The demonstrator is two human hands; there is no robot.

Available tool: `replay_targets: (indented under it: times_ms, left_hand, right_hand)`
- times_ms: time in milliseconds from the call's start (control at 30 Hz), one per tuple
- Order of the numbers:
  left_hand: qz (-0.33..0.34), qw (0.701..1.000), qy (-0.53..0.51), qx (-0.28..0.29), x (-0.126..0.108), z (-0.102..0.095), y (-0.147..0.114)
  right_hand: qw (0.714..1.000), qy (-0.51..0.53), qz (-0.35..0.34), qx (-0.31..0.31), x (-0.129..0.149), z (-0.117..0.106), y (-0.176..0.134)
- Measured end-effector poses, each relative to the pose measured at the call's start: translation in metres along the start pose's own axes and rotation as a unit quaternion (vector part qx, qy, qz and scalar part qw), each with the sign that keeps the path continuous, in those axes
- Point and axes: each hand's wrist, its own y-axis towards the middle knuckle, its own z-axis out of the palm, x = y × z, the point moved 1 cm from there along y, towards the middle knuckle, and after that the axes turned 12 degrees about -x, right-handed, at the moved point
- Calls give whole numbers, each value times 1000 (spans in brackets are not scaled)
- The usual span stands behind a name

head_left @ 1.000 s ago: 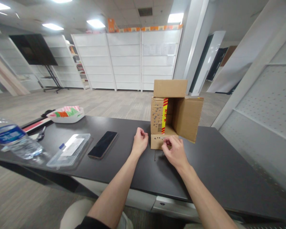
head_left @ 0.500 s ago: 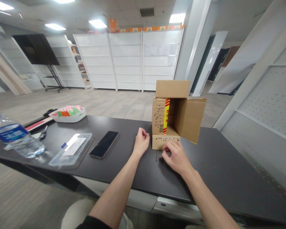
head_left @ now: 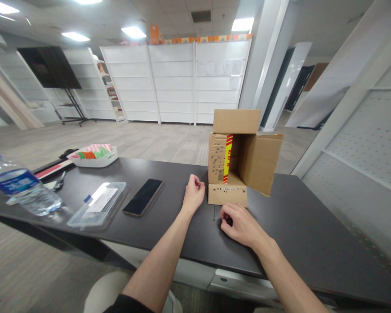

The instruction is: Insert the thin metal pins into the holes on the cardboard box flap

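An opened cardboard box point(head_left: 218, 158) with yellow-and-red tape point(head_left: 227, 159) stands on its side, its flaps spread. Small metal-looking dots cover its left front panel, and a row of them crosses the bottom flap point(head_left: 228, 200). My left hand point(head_left: 194, 193) rests on the table left of the box, fingers curled into a pinch; whatever is in it is hidden. Just in front of the bottom flap, my right hand point(head_left: 239, 221) is curled with thumb and fingers together, its contents not visible. A thin dark metal pin-like piece point(head_left: 214, 213) lies between the hands.
On the dark table point(head_left: 299, 226) lie a black phone point(head_left: 143, 198) and a clear plastic case point(head_left: 97, 206) to the left. Farther left are a tilted water bottle point(head_left: 26, 187) and a white basket point(head_left: 96, 161) with colourful contents.
My right hand has drawn down from the bottom flap towards me, with its fingers curled in more. My left hand stays in place.
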Motion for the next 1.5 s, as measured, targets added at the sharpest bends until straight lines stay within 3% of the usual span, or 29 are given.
replay_targets:
  times_ms: [733,1500]
  left_hand:
    - [7,1000,6,-8,9,2,2]
    - [-18,1000,-3,-11,-1,0,0]
  right_hand:
    - [1000,19,4,5,3,1,1]
    - [1000,3,13,5,5,3,2]
